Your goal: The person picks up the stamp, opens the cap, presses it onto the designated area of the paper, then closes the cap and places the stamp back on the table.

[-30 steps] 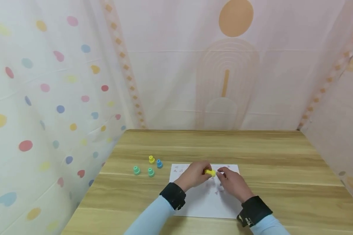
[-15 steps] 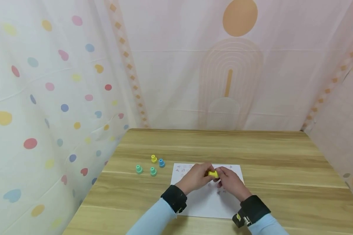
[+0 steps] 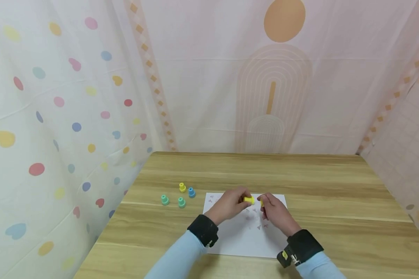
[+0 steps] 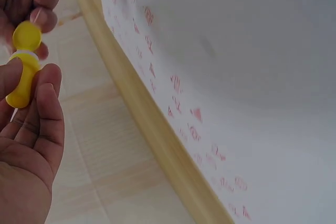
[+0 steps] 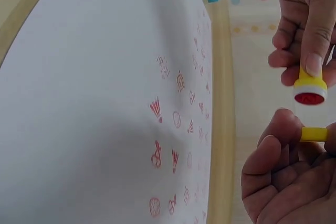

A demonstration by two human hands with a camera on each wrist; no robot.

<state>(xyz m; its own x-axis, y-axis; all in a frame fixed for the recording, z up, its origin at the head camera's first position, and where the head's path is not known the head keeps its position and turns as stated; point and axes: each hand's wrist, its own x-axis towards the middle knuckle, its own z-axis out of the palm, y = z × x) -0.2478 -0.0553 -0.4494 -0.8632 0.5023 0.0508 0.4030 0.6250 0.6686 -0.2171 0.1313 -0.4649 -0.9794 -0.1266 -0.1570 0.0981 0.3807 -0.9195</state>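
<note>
Over the sheet of paper (image 3: pixel 244 246) my left hand (image 3: pixel 229 206) pinches a yellow stamp (image 3: pixel 249 200) by its handle. In the right wrist view, the red printing face (image 5: pixel 310 98) is bare inside a white ring. My right hand (image 3: pixel 278 216) holds the yellow cap (image 5: pixel 314 134) between thumb and finger, a short gap away from the stamp. The left wrist view shows the round cap (image 4: pixel 27 36) just beyond the stamp's white ring. Small red prints (image 5: pixel 156 109) of several shapes cover the far part of the paper.
Left of the paper, several capped stamps stand upright on the wooden table (image 3: pixel 317 186): a yellow stamp (image 3: pixel 182 187), a blue stamp (image 3: pixel 191 192) and two green stamps (image 3: pixel 165 200). Patterned curtains (image 3: pixel 202 85) hang behind the table and at both sides.
My right hand came in from the right, took hold of the stamp's yellow cap and drew it off. Cap and stamp are now apart. The stamps on the left stayed put.
</note>
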